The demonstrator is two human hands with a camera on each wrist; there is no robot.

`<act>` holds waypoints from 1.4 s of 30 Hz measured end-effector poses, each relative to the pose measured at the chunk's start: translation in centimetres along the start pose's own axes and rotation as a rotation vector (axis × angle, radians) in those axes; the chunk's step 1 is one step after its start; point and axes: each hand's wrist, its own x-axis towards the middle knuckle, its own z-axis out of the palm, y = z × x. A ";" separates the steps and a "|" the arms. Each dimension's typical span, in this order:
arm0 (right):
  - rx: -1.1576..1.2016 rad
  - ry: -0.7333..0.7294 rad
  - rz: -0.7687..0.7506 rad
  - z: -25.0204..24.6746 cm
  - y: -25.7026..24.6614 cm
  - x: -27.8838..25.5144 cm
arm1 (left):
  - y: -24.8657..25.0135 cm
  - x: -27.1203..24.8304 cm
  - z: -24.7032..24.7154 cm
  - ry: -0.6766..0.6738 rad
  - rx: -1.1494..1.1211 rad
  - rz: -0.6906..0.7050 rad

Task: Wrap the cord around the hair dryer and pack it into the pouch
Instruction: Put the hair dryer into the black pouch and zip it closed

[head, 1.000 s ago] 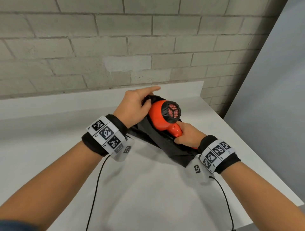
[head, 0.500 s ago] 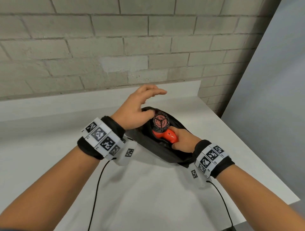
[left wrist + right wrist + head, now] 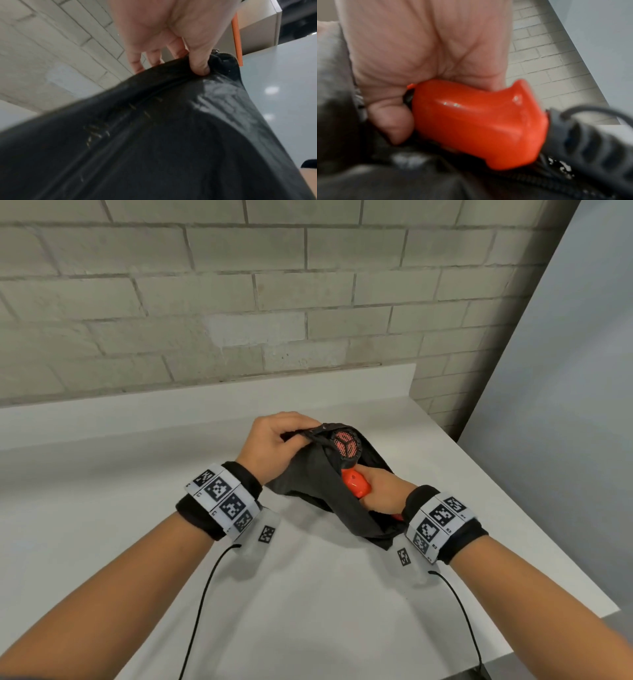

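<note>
An orange hair dryer (image 3: 354, 486) sits partly inside a black pouch (image 3: 308, 477) on the white table (image 3: 308, 611). Its round black rear grille (image 3: 346, 444) shows at the pouch mouth, and the barrel is hidden in the fabric. My left hand (image 3: 274, 445) pinches the upper rim of the pouch and lifts it over the grille; in the left wrist view the thumb (image 3: 199, 63) presses into the black fabric (image 3: 154, 135). My right hand (image 3: 380, 489) grips the orange handle (image 3: 479, 121) at the pouch opening. The grey cord (image 3: 590, 135) leaves the handle's end.
A grey brick wall (image 3: 274, 302) stands behind the table, with a low white backsplash (image 3: 205, 398). A pale panel (image 3: 565, 405) closes off the right side beyond the table's right edge (image 3: 534, 529). Thin black cables (image 3: 202, 604) hang from both wristbands.
My left hand had spread fingers above the pouch; now it has closed on the pouch rim and pulled it up around the grille. The dryer has sunk deeper into the pouch.
</note>
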 end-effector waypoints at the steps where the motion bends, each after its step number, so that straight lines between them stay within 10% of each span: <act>1: 0.007 -0.008 -0.001 0.0 0.1 -0.1 | 0.1 0.0 0.3 -0.042 -0.016 -0.001; 9: 0.038 -0.036 0.009 -0.3 0.4 -0.4 | 0.8 0.3 1.1 -0.488 0.325 0.033; 19: -0.207 -0.103 0.093 -2.8 4.5 -1.0 | 1.0 1.0 1.7 -0.252 0.454 -0.083; 28: -0.738 0.249 0.118 -5.7 7.2 -1.6 | 1.3 2.8 1.8 -0.156 0.438 -0.212; 37: -0.767 0.676 -0.389 -10.6 7.4 -3.0 | 1.6 3.6 1.8 -0.073 0.412 -0.279; 42: -0.790 0.605 -0.281 -12.7 7.1 -2.5 | 2.3 3.8 2.0 -0.056 0.326 -0.268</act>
